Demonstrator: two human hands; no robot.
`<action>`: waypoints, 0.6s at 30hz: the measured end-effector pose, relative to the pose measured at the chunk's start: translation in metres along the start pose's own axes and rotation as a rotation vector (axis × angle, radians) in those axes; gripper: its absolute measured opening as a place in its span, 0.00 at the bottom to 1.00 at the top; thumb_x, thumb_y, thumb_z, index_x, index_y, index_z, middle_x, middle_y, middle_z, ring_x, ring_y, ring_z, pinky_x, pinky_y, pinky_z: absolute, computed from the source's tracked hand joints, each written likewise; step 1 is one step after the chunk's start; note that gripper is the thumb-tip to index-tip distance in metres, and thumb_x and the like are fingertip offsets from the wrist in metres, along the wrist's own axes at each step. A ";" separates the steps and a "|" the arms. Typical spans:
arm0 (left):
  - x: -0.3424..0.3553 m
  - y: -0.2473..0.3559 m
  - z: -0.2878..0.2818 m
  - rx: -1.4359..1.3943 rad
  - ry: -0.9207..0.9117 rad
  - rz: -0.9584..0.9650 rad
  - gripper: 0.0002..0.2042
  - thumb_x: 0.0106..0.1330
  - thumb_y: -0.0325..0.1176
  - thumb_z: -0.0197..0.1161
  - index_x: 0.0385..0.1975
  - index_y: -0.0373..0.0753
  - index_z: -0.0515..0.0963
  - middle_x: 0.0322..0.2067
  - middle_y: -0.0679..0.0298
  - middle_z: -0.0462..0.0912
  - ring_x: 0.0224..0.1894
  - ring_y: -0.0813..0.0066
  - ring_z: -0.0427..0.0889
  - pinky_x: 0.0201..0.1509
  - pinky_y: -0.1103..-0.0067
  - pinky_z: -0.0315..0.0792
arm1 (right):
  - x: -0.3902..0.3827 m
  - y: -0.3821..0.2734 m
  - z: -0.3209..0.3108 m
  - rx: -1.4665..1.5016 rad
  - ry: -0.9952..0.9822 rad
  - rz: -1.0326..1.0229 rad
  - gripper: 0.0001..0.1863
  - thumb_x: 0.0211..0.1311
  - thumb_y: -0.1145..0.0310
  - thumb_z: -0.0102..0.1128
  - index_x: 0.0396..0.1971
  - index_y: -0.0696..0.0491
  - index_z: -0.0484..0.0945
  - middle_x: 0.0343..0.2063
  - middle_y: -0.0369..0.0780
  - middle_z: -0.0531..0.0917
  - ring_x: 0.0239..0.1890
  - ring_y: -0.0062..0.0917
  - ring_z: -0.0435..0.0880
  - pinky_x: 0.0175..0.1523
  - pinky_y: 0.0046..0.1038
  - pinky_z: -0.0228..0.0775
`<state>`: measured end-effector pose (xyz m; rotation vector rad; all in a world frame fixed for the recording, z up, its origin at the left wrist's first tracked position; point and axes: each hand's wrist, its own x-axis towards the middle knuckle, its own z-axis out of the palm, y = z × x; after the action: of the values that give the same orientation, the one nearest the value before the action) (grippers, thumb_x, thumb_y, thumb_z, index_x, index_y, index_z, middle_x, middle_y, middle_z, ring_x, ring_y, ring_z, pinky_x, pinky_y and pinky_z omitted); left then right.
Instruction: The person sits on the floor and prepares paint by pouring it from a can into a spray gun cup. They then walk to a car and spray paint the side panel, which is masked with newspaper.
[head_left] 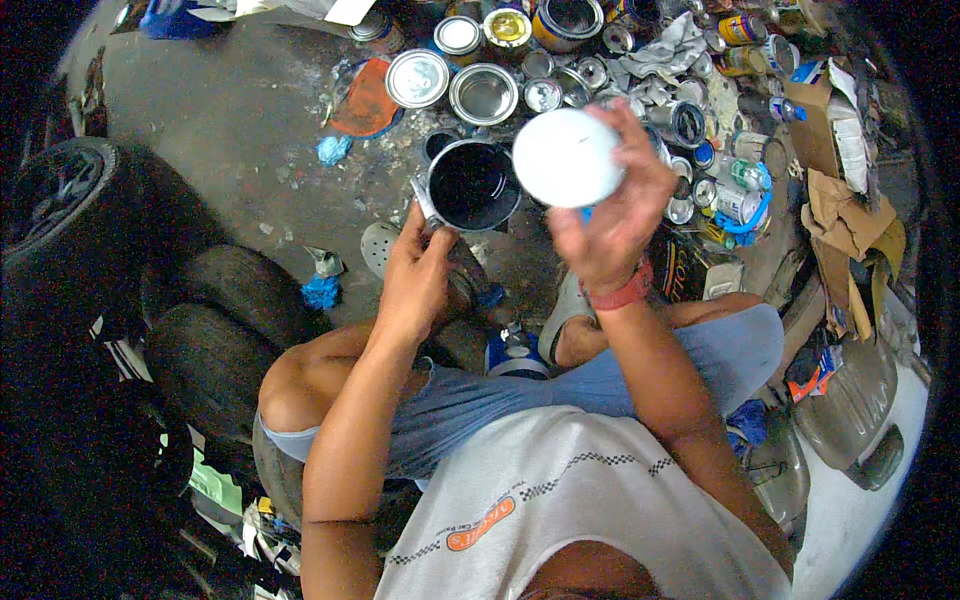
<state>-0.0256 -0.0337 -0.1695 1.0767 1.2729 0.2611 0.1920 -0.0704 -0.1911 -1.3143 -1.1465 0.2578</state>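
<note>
My left hand (422, 265) is closed around a pale, handle-like piece (426, 203) at the left rim of a round container (474, 186). The container's inside is black and glossy; whether that is liquid or bare wall I cannot tell. Just to its right, my right hand (618, 205) grips a white round object (566, 157) by its right edge, fingers above and thumb below. Its flat white face is toward me and overlaps the container's right side. This hand is slightly blurred, and whether the object is a lid or a tub's bottom is unclear.
Open and lidded cans (484, 94) crowd the floor ahead. An orange-red rag (368, 100) and blue crumpled scraps (321, 292) lie to the left, near stacked tires (225, 310). Cardboard (838, 215) and more cans (738, 203) stand at right. A blue-and-white can (517, 352) sits between my legs.
</note>
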 end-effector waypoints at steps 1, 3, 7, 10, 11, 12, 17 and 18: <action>0.002 -0.002 0.000 -0.056 0.003 -0.047 0.25 0.74 0.32 0.55 0.70 0.40 0.65 0.50 0.65 0.81 0.46 0.80 0.77 0.46 0.80 0.72 | 0.001 -0.012 0.001 -0.032 -0.084 -0.026 0.35 0.50 0.61 0.74 0.55 0.48 0.64 0.60 0.49 0.76 0.68 0.46 0.68 0.73 0.49 0.51; -0.002 0.002 0.003 -0.100 0.026 -0.069 0.25 0.73 0.33 0.56 0.70 0.38 0.65 0.46 0.63 0.82 0.43 0.79 0.78 0.44 0.80 0.73 | 0.000 -0.029 -0.001 -0.139 -0.227 -0.057 0.33 0.47 0.60 0.76 0.53 0.45 0.69 0.61 0.44 0.78 0.69 0.47 0.67 0.75 0.50 0.46; -0.011 0.001 0.010 -0.121 -0.008 -0.023 0.25 0.73 0.34 0.57 0.69 0.39 0.66 0.40 0.62 0.83 0.35 0.81 0.76 0.38 0.81 0.70 | -0.004 -0.052 -0.014 -0.331 -0.387 -0.069 0.29 0.43 0.58 0.79 0.48 0.40 0.76 0.61 0.36 0.79 0.71 0.46 0.65 0.75 0.51 0.43; -0.013 -0.008 0.007 -0.007 -0.031 0.028 0.23 0.72 0.34 0.57 0.66 0.39 0.68 0.36 0.63 0.83 0.31 0.81 0.75 0.34 0.80 0.69 | -0.003 -0.064 -0.019 -0.369 -0.413 -0.102 0.28 0.42 0.58 0.80 0.46 0.39 0.79 0.61 0.35 0.80 0.70 0.45 0.67 0.74 0.52 0.45; -0.008 -0.020 0.007 -0.071 -0.035 0.031 0.20 0.72 0.35 0.57 0.62 0.38 0.72 0.33 0.63 0.82 0.30 0.80 0.75 0.32 0.80 0.69 | -0.003 -0.064 -0.020 -0.373 -0.405 -0.115 0.28 0.42 0.58 0.80 0.46 0.39 0.79 0.61 0.35 0.80 0.70 0.45 0.67 0.74 0.52 0.46; -0.012 -0.018 0.006 -0.056 -0.039 0.042 0.19 0.71 0.35 0.57 0.60 0.38 0.73 0.33 0.63 0.82 0.30 0.80 0.75 0.32 0.79 0.69 | -0.005 -0.065 -0.021 -0.381 -0.404 -0.121 0.28 0.42 0.58 0.81 0.46 0.40 0.79 0.61 0.35 0.80 0.69 0.45 0.68 0.74 0.53 0.46; -0.012 -0.022 0.005 -0.034 -0.033 0.113 0.17 0.70 0.36 0.58 0.57 0.39 0.76 0.32 0.63 0.83 0.30 0.77 0.75 0.33 0.77 0.69 | -0.020 -0.075 -0.018 -0.355 -0.329 -0.093 0.28 0.41 0.59 0.83 0.46 0.42 0.80 0.60 0.37 0.81 0.67 0.42 0.71 0.71 0.45 0.56; -0.015 -0.021 0.005 -0.018 -0.029 0.132 0.18 0.70 0.36 0.58 0.57 0.39 0.76 0.32 0.63 0.83 0.30 0.77 0.76 0.34 0.77 0.69 | -0.023 -0.076 -0.017 -0.346 -0.324 -0.095 0.29 0.42 0.60 0.83 0.47 0.44 0.80 0.60 0.38 0.81 0.67 0.40 0.72 0.71 0.43 0.58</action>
<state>-0.0349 -0.0575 -0.1767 1.1469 1.1734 0.3546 0.1611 -0.1217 -0.1358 -1.5516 -1.5767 0.2129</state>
